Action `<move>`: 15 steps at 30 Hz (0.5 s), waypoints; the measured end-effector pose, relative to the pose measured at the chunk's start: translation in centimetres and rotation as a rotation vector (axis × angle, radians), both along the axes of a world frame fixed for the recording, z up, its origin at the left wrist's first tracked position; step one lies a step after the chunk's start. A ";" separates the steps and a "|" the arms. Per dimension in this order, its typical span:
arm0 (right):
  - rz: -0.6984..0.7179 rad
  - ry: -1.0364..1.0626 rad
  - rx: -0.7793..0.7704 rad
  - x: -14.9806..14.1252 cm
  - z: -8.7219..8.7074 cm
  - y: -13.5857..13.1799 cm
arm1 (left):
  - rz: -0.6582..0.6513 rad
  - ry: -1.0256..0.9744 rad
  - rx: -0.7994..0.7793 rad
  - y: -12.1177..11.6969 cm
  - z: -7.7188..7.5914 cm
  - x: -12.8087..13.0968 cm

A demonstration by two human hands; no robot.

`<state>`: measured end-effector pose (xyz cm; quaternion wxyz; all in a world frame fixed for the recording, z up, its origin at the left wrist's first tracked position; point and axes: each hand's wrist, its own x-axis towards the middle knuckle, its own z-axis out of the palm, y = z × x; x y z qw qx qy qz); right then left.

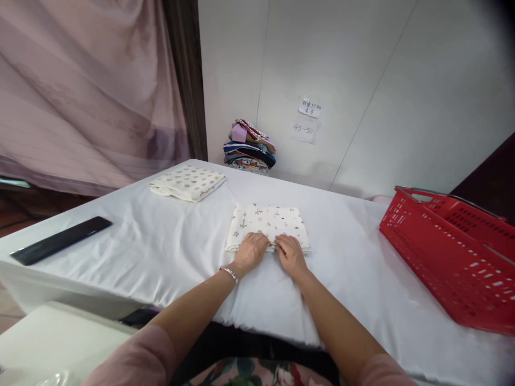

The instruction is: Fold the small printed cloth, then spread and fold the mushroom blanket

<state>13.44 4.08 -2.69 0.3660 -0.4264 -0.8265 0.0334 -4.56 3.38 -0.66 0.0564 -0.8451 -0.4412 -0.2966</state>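
Note:
A folded white cloth printed with small leaf-like shapes lies flat on the white-covered table in front of me. My left hand grips its near edge just left of the middle, fingers bent over the fabric. Close beside it, my right hand pinches the same edge, fingers curled on top. The thumbs are mostly hidden. A second folded cloth, cream with grey heart-like shapes, rests farther back to the left, apart from both hands.
A red plastic basket stands on the right side of the table. A dark flat strip lies at the left. Behind the table rises a stack of folded fabrics against the wall. A white box sits lower left.

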 end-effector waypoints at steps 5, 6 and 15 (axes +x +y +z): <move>-0.003 0.013 -0.026 0.0 -0.1 0.2 | 0.023 0.027 -0.016 0.0 -0.3 0.2; -0.004 0.012 -0.021 0.0 -0.1 0.2 | 0.027 0.028 -0.018 0.0 -0.4 0.2; 0.011 0.030 0.005 0.0 0.4 -0.3 | 0.117 0.087 0.012 -1.0 0.2 -0.6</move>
